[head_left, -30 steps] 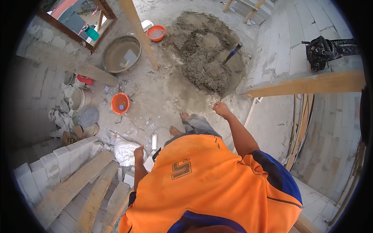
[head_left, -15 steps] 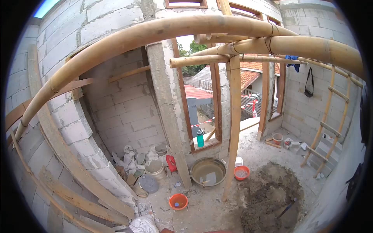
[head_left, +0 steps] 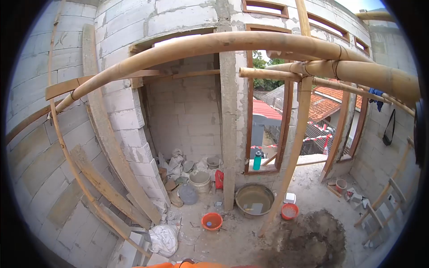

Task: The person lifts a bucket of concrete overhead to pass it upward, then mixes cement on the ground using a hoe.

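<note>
Neither of my hands is in view. A thick bamboo pole [head_left: 214, 42] crosses close in front of me, with a second pole [head_left: 371, 73] tied near it at the right. Below stands an upright bamboo post [head_left: 292, 156]. On the floor are a wide basin of cloudy water [head_left: 237, 203], an orange bucket [head_left: 212, 227] and another orange bucket [head_left: 289, 216]. At the bottom edge shows a strip of orange cloth [head_left: 178, 265]; whose it is I cannot tell.
Wet mortar [head_left: 313, 243] spreads over the floor at the right. A bamboo ladder [head_left: 391, 187] leans near the right wall. Planks [head_left: 107, 134] lean on the left wall. A white sack [head_left: 164, 241] lies below, and a green bottle [head_left: 257, 161] stands on the window sill.
My view has swung left, so the room sits further right in the frame. The white sack shows more fully, and orange cloth has appeared at the bottom edge.
</note>
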`<state>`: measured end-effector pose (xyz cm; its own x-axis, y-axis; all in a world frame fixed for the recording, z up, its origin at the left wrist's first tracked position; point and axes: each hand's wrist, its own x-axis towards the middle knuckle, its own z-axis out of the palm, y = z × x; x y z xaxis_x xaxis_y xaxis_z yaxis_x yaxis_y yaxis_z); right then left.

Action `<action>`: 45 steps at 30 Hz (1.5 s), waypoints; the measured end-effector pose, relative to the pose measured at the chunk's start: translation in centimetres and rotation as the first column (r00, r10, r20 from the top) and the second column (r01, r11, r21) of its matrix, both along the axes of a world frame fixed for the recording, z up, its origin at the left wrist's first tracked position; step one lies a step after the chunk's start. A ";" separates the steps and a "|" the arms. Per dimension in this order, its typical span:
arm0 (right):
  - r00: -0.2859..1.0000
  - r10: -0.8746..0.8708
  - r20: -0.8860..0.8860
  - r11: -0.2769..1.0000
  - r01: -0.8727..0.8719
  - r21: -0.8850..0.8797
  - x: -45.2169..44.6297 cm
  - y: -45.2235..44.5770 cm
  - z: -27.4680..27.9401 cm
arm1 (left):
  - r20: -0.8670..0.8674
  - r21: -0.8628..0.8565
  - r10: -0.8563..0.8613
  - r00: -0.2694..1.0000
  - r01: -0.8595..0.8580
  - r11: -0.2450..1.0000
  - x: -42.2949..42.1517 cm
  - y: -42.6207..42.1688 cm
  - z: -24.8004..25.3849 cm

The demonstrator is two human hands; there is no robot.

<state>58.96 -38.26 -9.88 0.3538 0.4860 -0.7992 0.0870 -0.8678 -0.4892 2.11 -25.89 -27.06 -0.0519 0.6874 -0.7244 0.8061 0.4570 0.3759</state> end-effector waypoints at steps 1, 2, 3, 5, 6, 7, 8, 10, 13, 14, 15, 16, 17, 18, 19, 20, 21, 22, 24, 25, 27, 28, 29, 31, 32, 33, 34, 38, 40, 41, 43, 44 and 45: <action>1.000 -0.025 -0.010 1.000 0.025 0.011 0.7 -0.9 -0.6 | -0.016 -0.025 -0.015 1.000 0.015 1.000 -0.3 -3.1 -0.9; 0.999 -0.044 -0.015 0.999 0.044 0.024 1.6 -1.4 -1.8 | -0.033 -0.061 -0.052 0.998 0.049 0.997 -0.8 -5.9 -2.5; 0.981 -0.164 -0.103 0.979 0.175 0.108 2.5 -1.8 -4.2 | -0.041 -0.086 -0.069 0.997 0.065 0.994 -1.3 -8.4 -3.2; 0.999 -0.042 -0.004 0.985 0.042 0.170 4.4 -2.0 -6.4 | -0.040 -0.127 -0.080 0.996 0.074 0.989 -1.9 -11.6 -4.7; 0.997 -0.039 -0.072 0.973 0.055 0.224 4.4 -2.7 -4.0 | -0.033 -0.162 -0.067 0.997 0.060 0.985 -2.0 -13.3 -5.3; 1.000 0.020 0.012 0.983 -0.022 0.181 5.3 -3.6 -4.5 | -0.026 -0.195 -0.034 0.999 0.028 0.980 -1.9 -14.9 -5.4; 0.992 0.083 0.092 0.987 -0.094 0.128 6.1 -4.5 -5.1 | -0.022 -0.217 -0.009 1.000 0.004 0.976 -1.4 -15.4 -5.1; 0.984 0.063 0.167 0.997 -0.071 0.038 7.6 -7.2 -7.4 | -0.015 -0.254 0.042 0.999 -0.045 0.966 -0.5 -16.4 -4.8; 0.995 -0.006 0.096 1.000 0.007 -0.015 9.2 -11.2 -8.6 | -0.010 -0.277 0.073 0.997 -0.073 0.958 2.1 -15.8 -4.2; 0.996 -0.081 0.024 0.997 0.081 -0.003 9.7 -12.7 -9.9 | -0.010 -0.285 0.073 0.997 -0.073 0.956 2.8 -15.4 -3.9; 0.987 -0.154 -0.048 0.988 0.154 0.005 10.1 -14.2 -11.3 | -0.006 -0.291 0.072 0.997 -0.070 0.954 3.8 -14.9 -3.8; 0.978 -0.206 -0.043 0.978 0.206 -0.007 10.3 -15.4 -11.4 | -0.006 -0.298 0.068 0.998 -0.067 0.952 4.7 -14.3 -3.7; 0.965 -0.258 -0.037 0.966 0.258 -0.014 10.5 -16.2 -11.4 | -0.003 -0.302 0.064 0.998 -0.062 0.951 5.8 -13.4 -3.5; 0.950 -0.311 -0.029 0.950 0.311 -0.018 10.8 -16.9 -11.4 | -0.001 -0.303 0.061 0.998 -0.058 0.951 7.0 -12.3 -3.4; 0.951 -0.309 -0.017 0.951 0.309 -0.012 11.3 -17.6 -11.6 | 0.004 -0.305 0.053 0.999 -0.050 0.951 8.6 -11.1 -3.4; 0.951 -0.309 -0.005 0.951 0.309 -0.003 11.7 -18.2 -11.8 | 0.010 -0.297 0.053 0.999 -0.047 0.954 10.4 -9.3 -3.1; 0.950 -0.311 0.009 0.950 0.311 0.007 12.1 -18.7 -12.1 | 0.017 -0.284 0.056 0.998 -0.049 0.958 12.4 -7.3 -2.9; 0.925 -0.380 -0.006 0.925 0.380 -0.001 12.5 -19.0 -12.3 | 0.036 -0.259 0.065 0.997 -0.054 0.964 14.9 -4.9 -2.3; 0.860 -0.509 -0.032 0.861 0.508 -0.019 12.9 -19.7 -12.8 | 0.120 -0.176 0.049 0.992 -0.027 0.984 20.8 0.5 -0.4; 0.842 -0.538 -0.046 0.843 0.538 -0.017 13.2 -19.9 -12.8 | 0.216 -0.115 -0.026 0.976 0.052 0.992 24.6 3.4 1.3; 0.798 -0.597 -0.078 0.802 0.597 -0.031 13.0 -20.9 -12.6 | 0.329 0.023 -0.168 0.929 0.170 0.985 32.4 9.0 2.0; 0.791 -0.607 -0.080 0.795 0.602 -0.075 13.3 -21.4 -12.7 | 0.378 0.076 -0.216 0.900 0.202 0.976 37.8 10.9 3.4; 0.783 -0.617 -0.079 0.786 0.607 -0.119 13.8 -22.1 -12.8 | 0.438 0.149 -0.329 0.837 0.293 0.944 42.9 12.8 4.0; 0.779 -0.626 -0.038 0.773 0.614 -0.160 13.3 -24.1 -14.3 | 0.508 0.273 -0.483 0.713 0.399 0.875 53.1 13.2 7.7; 0.784 -0.621 0.010 0.775 0.616 -0.145 13.4 -25.6 -15.0 | 0.545 0.298 -0.546 0.636 0.462 0.835 57.9 12.6 9.1; 0.790 -0.611 0.054 0.781 0.612 -0.126 13.3 -26.5 -15.6 | 0.575 0.329 -0.601 0.555 0.515 0.791 62.1 11.6 10.4; 0.739 -0.669 0.076 0.733 0.673 -0.099 13.1 -27.3 -15.7 | 0.539 0.365 -0.700 0.470 0.618 0.696 66.2 10.2 13.5; 0.505 -0.862 0.036 0.500 0.861 -0.089 12.7 -29.9 -12.8 | 0.424 0.532 -0.902 0.079 0.784 0.319 78.4 2.9 14.3; 0.383 -0.924 -0.016 0.380 0.910 -0.168 12.3 -30.4 -10.5 | 0.292 0.570 -0.956 -0.019 0.806 0.158 82.1 -1.2 12.4; 0.337 -0.941 -0.021 0.333 0.919 -0.212 12.7 -30.9 -9.6 | 0.228 0.582 -0.973 -0.046 0.807 0.098 83.7 -3.3 11.0; 0.248 -0.968 -0.041 0.250 0.934 -0.257 14.2 -31.6 -9.0 | 0.160 0.492 -0.983 -0.088 0.870 0.002 86.6 -5.4 9.5; 0.207 -0.977 -0.054 0.214 0.943 -0.256 15.9 -32.1 -8.9 | 0.161 0.391 -0.982 -0.102 0.920 -0.032 87.9 -6.2 9.5; 0.179 -0.981 -0.071 0.191 0.947 -0.260 18.1 -32.7 -9.5 | 0.162 0.279 -0.982 -0.102 0.959 -0.054 88.9 -6.7 9.0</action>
